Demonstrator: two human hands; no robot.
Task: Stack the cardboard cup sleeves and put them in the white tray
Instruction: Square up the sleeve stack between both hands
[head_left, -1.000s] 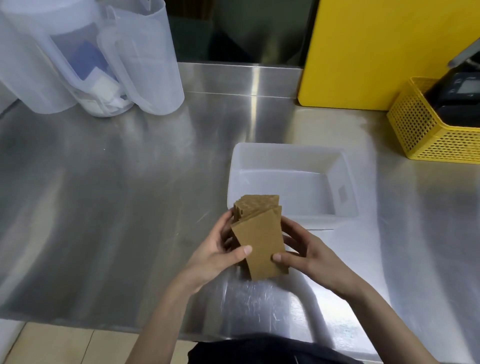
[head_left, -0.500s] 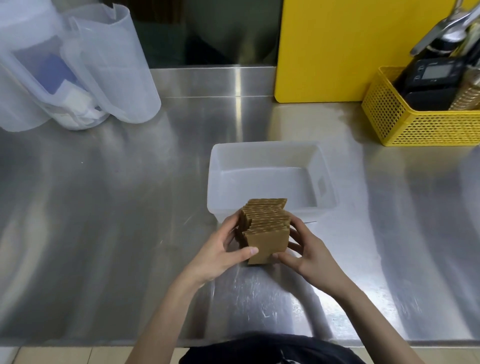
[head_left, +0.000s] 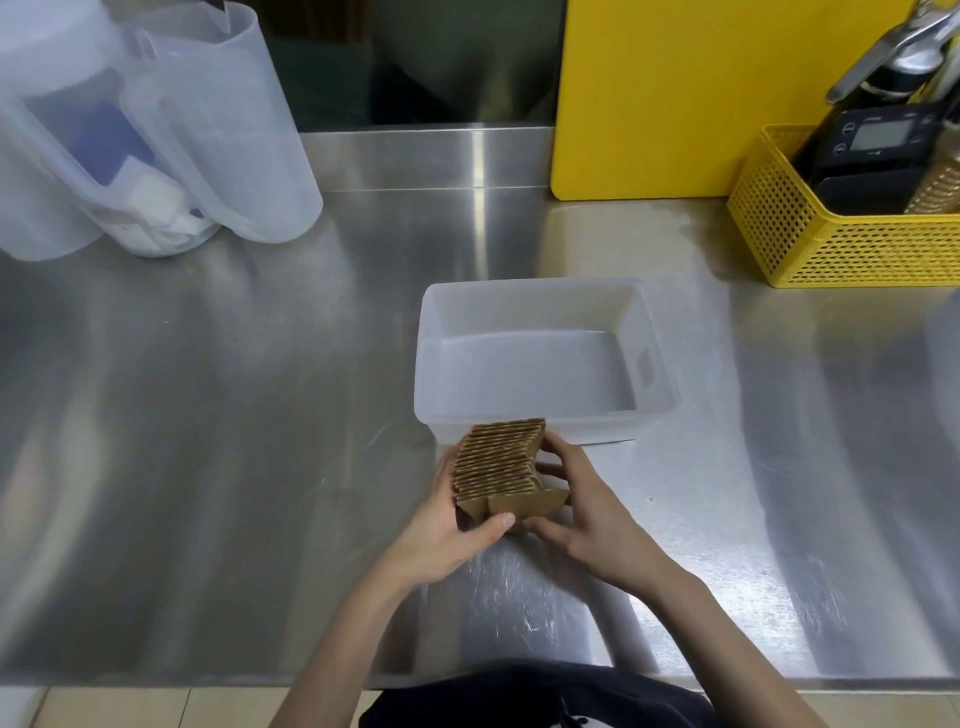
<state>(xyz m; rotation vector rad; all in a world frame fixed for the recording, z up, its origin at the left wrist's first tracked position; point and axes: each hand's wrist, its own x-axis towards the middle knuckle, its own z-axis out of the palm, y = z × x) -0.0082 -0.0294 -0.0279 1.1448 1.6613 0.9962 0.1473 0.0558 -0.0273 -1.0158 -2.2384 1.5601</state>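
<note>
Work surface: brushed stainless steel counter (head_left: 234, 441), scuffed near the person.
Task item: stack of brown corrugated cardboard cup sleeves (head_left: 501, 461), pressed together with their ribbed edges facing up; held at counter level just in front of the near wall of the tray, outside it. Whether its base touches the counter cannot be told.
Left hand (head_left: 447, 535): closed on the left side of the stack, thumb laid across the near face of the front sleeve.
Right hand (head_left: 582, 514): closed on the right side of the stack, fingers curled around the far right edge, thumb at the near lower corner.
Receptacle: white rectangular plastic tray (head_left: 649, 358), centre of the counter, nothing seen inside it.
Far left: translucent plastic pitchers (head_left: 218, 130), grouped together, with blue and white contents showing through.
Far right: yellow perforated plastic basket (head_left: 831, 249) holding a dark device with a small screen.
Rear: yellow board (head_left: 675, 93), standing upright against the back, left of the basket.
</note>
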